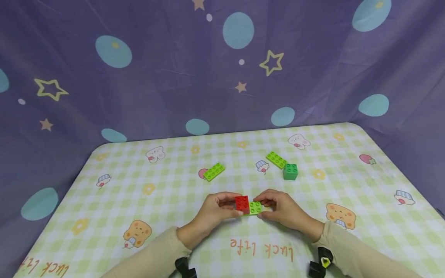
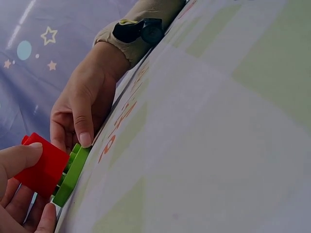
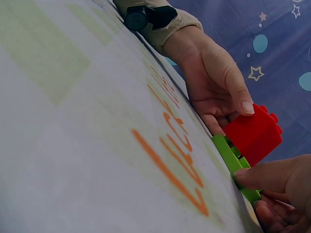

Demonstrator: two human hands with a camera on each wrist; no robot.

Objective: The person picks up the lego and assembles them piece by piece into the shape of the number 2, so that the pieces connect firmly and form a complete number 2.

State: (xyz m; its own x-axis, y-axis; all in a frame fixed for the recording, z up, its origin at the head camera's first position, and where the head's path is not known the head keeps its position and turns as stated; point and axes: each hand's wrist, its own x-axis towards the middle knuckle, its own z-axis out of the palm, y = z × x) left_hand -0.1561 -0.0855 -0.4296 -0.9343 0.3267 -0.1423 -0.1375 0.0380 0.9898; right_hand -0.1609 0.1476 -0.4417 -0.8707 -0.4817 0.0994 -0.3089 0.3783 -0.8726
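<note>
The red 2x2 building brick [image 1: 242, 204] sits over the left half of a lime-green studded plate [image 1: 255, 208], just above the tablecloth [image 1: 121, 200]; both wrist views show studs in a gap beneath the brick, so it does not look fully seated. The plate's long axis runs left to right between the hands. The left hand [image 1: 217, 208] pinches the brick and is nearer to it; the right hand [image 1: 284, 208] pinches the plate's right end. Beyond the hands lie a loose lime-green 2x4 plate [image 1: 214, 172], another such plate [image 1: 276, 160] and a darker green 2x2 brick [image 1: 290, 172], none of them between the hands
</note>
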